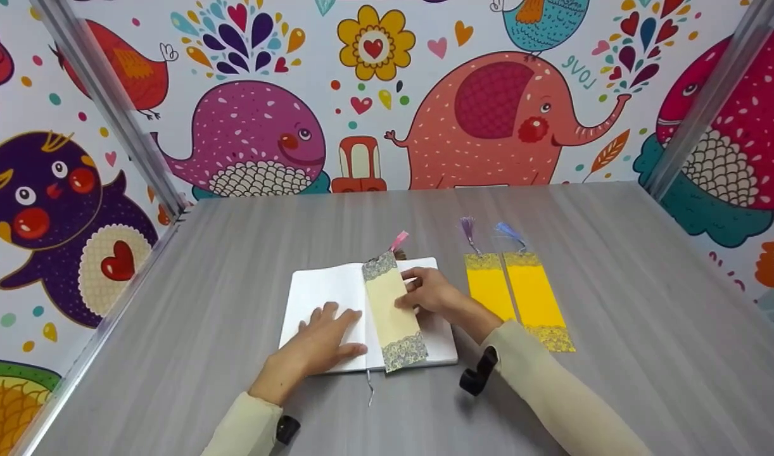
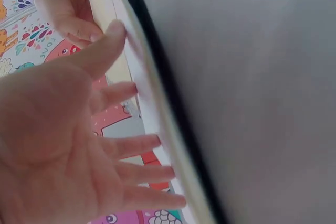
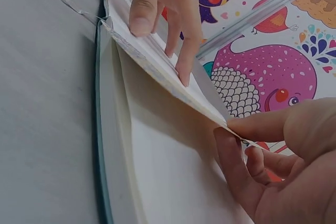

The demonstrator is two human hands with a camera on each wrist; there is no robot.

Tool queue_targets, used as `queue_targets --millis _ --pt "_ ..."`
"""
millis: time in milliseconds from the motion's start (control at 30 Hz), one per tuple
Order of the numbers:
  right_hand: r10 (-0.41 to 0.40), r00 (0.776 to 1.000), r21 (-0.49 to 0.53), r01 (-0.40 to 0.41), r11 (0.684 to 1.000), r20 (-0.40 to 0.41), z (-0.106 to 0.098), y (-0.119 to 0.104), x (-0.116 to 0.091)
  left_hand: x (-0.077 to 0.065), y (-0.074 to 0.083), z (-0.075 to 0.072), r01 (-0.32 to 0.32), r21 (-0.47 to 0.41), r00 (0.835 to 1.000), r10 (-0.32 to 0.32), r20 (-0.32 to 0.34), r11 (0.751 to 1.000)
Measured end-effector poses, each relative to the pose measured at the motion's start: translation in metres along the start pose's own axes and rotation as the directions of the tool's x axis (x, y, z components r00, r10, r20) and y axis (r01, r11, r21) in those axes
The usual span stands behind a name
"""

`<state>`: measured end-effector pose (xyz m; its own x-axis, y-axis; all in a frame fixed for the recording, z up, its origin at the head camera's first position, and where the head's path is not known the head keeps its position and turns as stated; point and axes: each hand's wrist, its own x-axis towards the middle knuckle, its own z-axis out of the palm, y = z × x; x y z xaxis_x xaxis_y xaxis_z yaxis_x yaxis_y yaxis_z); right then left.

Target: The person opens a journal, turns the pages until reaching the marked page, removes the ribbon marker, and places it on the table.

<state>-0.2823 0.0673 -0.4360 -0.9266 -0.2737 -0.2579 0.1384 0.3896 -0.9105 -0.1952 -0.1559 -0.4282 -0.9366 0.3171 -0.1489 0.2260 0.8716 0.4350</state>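
An open notebook (image 1: 323, 285) with blank white pages lies on the table in the head view. My left hand (image 1: 320, 342) rests on its left page, fingers spread and fairly straight. Over the right page, near the centre fold, a cream bookmark (image 1: 386, 304) with grey lace bands at both ends lies at a slant, a pink tassel (image 1: 399, 240) at its top. My right hand (image 1: 432, 292) pinches the bookmark's right edge between thumb and fingers. The right wrist view shows that edge tilted up off the page, with the right hand (image 3: 283, 166) at it.
Right of the notebook, two yellow bookmarks (image 1: 485, 288) with lace bands lie side by side, one with a purple tassel (image 1: 467, 229), the other a blue tassel (image 1: 508, 233). A thin ribbon (image 1: 370, 387) hangs from the notebook's lower edge. Cartoon-printed walls (image 1: 374, 95) enclose the grey table (image 1: 235, 253).
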Motion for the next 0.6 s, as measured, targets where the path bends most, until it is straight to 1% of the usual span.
queue_targets --millis 133,233,333,433,600 --pt "0.031 1.0 0.019 -0.031 0.999 0.003 -0.008 0.001 -0.002 0.006 0.006 0.005 0.024 -0.029 1.0 -0.024 -0.001 0.999" --pt "0.067 0.998 0.014 -0.067 0.998 -0.004 -0.015 0.0 -0.004 0.01 0.009 0.008 0.038 -0.048 0.999 -0.037 0.016 0.998" --pt "0.086 0.996 0.017 -0.086 0.996 -0.006 -0.024 -0.001 -0.007 0.014 0.011 0.008 0.04 -0.066 0.998 -0.038 0.04 0.997" --pt "0.099 0.995 0.03 -0.098 0.995 -0.006 -0.034 -0.002 -0.01 0.019 0.01 0.007 0.032 -0.076 0.997 -0.027 0.069 0.997" --pt "0.117 0.992 -0.021 -0.118 0.993 -0.046 -0.055 -0.005 -0.014 0.024 0.004 0.002 0.02 -0.058 0.993 -0.013 0.121 0.998"
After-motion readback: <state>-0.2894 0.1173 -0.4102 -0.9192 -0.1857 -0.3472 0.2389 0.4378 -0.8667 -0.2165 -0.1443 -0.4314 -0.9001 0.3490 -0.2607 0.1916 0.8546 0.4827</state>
